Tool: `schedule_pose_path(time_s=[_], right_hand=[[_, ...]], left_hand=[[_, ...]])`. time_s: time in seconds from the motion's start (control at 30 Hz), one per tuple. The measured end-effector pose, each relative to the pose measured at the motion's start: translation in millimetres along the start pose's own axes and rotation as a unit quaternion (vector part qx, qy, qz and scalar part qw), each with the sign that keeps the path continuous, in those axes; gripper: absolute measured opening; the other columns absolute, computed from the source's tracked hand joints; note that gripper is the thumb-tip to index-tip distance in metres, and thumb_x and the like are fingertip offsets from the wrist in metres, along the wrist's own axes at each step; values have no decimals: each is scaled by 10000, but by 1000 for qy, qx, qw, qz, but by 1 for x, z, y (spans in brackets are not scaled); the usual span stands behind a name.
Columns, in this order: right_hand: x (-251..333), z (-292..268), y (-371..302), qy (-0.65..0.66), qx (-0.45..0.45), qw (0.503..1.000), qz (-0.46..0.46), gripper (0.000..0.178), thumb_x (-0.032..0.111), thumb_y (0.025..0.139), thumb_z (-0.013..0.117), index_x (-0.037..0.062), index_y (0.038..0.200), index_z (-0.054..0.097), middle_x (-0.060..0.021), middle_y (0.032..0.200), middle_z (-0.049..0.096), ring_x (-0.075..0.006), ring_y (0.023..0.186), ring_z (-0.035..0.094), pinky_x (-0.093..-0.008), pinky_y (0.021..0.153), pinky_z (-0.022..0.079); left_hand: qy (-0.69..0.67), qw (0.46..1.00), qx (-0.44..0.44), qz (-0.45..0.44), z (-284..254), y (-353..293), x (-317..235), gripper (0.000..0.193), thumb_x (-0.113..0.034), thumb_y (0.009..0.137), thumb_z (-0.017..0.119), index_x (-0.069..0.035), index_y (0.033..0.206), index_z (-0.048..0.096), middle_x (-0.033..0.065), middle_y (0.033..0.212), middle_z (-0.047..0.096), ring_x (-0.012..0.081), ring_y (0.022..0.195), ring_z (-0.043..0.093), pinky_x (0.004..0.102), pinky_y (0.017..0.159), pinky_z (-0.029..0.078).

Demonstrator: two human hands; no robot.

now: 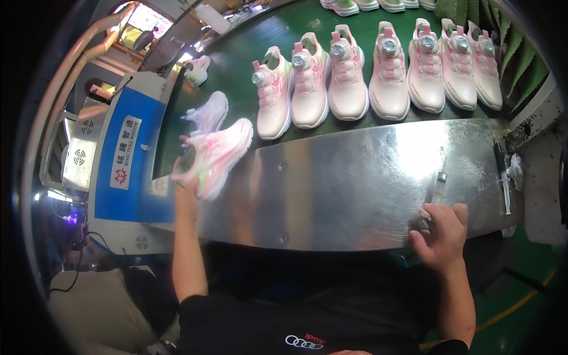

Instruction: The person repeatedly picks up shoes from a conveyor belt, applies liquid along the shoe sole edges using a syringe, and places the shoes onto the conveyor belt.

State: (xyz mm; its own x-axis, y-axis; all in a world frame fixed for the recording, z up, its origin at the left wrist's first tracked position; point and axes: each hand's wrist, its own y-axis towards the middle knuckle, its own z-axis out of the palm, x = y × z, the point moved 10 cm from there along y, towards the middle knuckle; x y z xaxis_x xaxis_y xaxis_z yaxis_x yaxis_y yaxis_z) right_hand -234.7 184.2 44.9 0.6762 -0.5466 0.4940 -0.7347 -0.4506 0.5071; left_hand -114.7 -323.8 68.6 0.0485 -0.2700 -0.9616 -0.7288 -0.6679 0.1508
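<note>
My left hand [187,190] is closed around the heel end of a pink and white sneaker [220,155], which is tilted with its sole to the right. Just beyond it, a pale lilac sneaker [210,112] lies on its side on the green belt. At the right of the metal table, my right hand [445,234] is closed on a clear syringe [439,188] with its thin tip pointing away from me. A small greyish lump shows beside the thumb; its kind I cannot make out.
Several pink sneakers with dial fasteners [340,77] stand in a row on the green belt [236,65], behind the metal table [343,195]. A second syringe [504,180] lies at the right beside crumpled white material [516,171]. A blue and white machine housing [127,148] borders the left.
</note>
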Motion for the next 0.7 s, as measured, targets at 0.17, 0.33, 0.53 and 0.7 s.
schedule_pose_path(time_s=[0.17,0.33,0.53,0.7], right_hand=[[-4,-6,1,68,9,998,14,421,187,605,713,50,986,596,-73,859,586,-248,748,444,-328,695,387],[-30,-14,-7,158,11,982,104,389,149,654,718,15,996,588,-94,820,542,-228,735,459,-312,675,394],[-65,-10,-38,343,3,906,248,400,70,732,728,3,1087,558,-50,893,567,-86,749,531,-205,650,437],[-76,-22,-44,368,-41,894,254,415,75,792,691,11,1164,518,-21,870,575,-66,743,524,-199,659,440]], left_hand=[[256,956,74,125,21,-87,-24,807,-19,693,624,-23,1403,240,133,1303,411,228,1195,430,326,1000,342],[-49,985,147,-79,58,-113,3,831,-152,709,686,-15,1394,236,175,1355,376,275,1244,400,385,987,395],[-18,998,53,-22,-19,19,73,469,-163,886,522,-1,1300,376,164,1270,466,269,1060,546,337,902,463],[380,909,98,-138,-7,114,134,523,-430,905,482,50,1099,555,183,986,621,231,894,606,353,768,468]])
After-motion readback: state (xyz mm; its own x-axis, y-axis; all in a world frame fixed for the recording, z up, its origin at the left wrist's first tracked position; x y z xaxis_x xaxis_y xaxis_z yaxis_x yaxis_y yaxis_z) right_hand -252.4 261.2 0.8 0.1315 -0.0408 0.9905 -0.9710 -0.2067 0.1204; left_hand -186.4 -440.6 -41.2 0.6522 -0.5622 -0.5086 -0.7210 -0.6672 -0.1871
